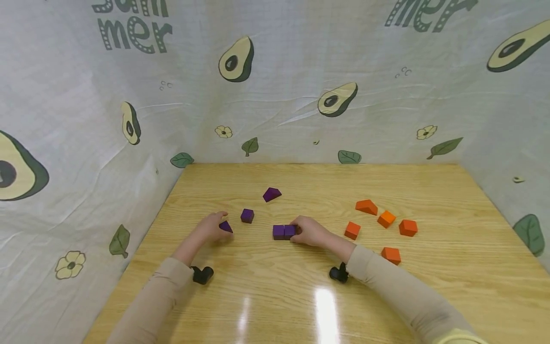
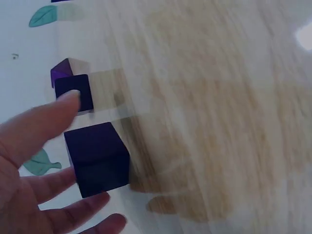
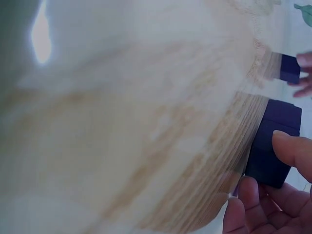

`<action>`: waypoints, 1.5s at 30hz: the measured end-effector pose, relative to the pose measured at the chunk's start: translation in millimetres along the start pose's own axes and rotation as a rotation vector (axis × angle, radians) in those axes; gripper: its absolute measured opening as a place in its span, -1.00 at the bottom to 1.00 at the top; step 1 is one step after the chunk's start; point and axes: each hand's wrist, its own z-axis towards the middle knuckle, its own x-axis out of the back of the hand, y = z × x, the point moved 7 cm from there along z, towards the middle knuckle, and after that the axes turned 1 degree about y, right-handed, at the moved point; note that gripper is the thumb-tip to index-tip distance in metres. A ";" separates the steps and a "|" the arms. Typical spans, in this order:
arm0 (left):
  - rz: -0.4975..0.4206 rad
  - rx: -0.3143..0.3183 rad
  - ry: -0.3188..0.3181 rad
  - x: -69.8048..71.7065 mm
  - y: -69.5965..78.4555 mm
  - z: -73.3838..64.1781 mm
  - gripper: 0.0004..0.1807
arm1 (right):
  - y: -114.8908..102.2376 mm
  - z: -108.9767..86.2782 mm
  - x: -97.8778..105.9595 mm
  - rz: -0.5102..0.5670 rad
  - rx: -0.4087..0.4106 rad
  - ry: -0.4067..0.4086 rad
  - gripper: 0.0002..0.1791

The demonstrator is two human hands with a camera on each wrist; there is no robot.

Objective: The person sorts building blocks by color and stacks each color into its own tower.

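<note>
At the left, my left hand (image 1: 212, 227) is spread around a purple block (image 1: 225, 227), partly hidden by it in the head view. Its thumb stands apart from that block (image 2: 97, 158) in the left wrist view, while the other fingers lie behind it. Near the middle of the table, two purple cubes (image 1: 278, 232) sit side by side in contact. My right hand (image 1: 311, 231) pinches the right-hand cube (image 1: 290, 231), thumb on one side and fingers on the other. Just right of the left hand is another purple cube (image 1: 247, 216).
Farther back lies a purple wedge-shaped block (image 1: 272, 194). Several orange blocks are scattered at the right, among them a wedge-shaped one (image 1: 366, 206) and a cube (image 1: 352, 230) near the right forearm. A printed cloth (image 1: 283, 129) hangs behind the wooden table (image 1: 275, 296).
</note>
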 end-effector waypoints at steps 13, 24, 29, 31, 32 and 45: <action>-0.024 0.112 0.067 -3.5 -14.3 -5.5 -0.44 | 0.0 1.4 0.8 -0.009 0.014 0.001 -0.61; -0.027 0.063 0.123 -7.0 -14.3 -7.3 -0.55 | 0.3 1.2 0.0 -0.022 0.010 0.002 -0.61; -0.014 0.056 0.137 -5.7 -7.0 -8.1 -0.58 | -0.2 0.6 -0.3 -0.019 0.013 0.000 -0.61; -0.015 0.034 0.141 -4.0 0.2 -9.3 -0.59 | -0.2 0.3 -0.2 -0.019 0.013 0.000 -0.62; -0.017 0.024 0.143 -2.9 4.4 -10.0 -0.58 | -0.1 0.3 0.0 -0.019 0.013 0.001 -0.62; -0.016 -0.173 0.137 -6.8 73.2 -18.7 -0.59 | -2.1 1.7 -0.2 -0.037 0.048 -0.001 -0.64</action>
